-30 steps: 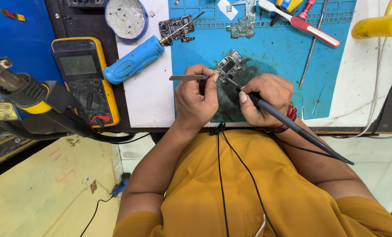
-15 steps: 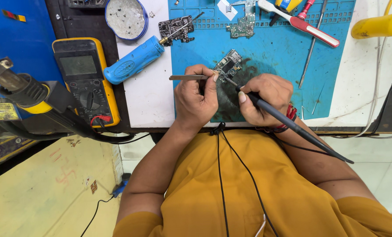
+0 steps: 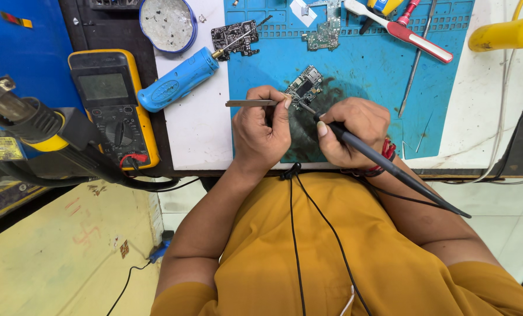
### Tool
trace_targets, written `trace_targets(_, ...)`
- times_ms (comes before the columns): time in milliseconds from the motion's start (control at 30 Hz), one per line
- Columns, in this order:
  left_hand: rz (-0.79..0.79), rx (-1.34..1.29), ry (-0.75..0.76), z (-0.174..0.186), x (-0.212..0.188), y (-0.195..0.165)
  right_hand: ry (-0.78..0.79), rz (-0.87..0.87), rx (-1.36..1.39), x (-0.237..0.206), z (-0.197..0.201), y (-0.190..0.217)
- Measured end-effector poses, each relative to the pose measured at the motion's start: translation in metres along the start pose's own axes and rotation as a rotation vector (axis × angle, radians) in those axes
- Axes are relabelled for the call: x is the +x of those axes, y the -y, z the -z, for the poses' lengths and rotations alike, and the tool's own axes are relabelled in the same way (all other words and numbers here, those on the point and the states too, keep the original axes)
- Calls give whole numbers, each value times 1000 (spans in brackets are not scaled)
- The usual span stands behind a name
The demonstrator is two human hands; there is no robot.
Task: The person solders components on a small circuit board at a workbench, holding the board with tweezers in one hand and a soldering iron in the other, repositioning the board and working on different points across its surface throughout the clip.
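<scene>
- left hand (image 3: 262, 131) pinched shut on tweezers (image 3: 251, 103), tips at board (image 3: 303, 86)
- right hand (image 3: 355, 131) wrapped tight round iron (image 3: 390, 169), tip on board
- board on blue mat (image 3: 367, 70)

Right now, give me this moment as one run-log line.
left hand: grips tweezers | right hand: holds soldering iron, tip at circuit board | surface: blue mat | nearby: multimeter
</scene>
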State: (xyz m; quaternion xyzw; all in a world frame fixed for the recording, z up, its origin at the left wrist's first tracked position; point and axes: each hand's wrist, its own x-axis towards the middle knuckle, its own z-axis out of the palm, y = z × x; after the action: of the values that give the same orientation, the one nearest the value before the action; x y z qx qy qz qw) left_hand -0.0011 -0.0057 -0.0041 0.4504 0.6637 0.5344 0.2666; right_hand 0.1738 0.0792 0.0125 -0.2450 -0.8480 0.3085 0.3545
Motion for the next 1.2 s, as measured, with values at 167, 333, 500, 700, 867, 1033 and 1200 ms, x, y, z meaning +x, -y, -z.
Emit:
trace_targets(167, -10, -2, -11, -1, -1, 0, 4, 3, 10, 0, 1, -1)
trace_targets(333, -4, 2, -7, -1, 0, -1, 3, 1, -1, 0, 0, 0)
trace_targets(500, -17, 1, -4, 0, 0, -1, 6, 2, 0, 1, 1, 1)
trace_targets(700, 0, 7, 1, 0, 0, -1, 6, 4, -2, 1, 0, 1)
trace_targets(867, -15, 8, -12, 0, 0, -1, 5, 7, 7, 1, 0, 0)
trace_targets(1033, 4, 18, -2, 0, 0, -1, -2, 16, 9, 2, 0, 1)
trace_targets(1200, -10, 2, -3, 0, 0, 0, 9, 0, 7, 1, 1, 2)
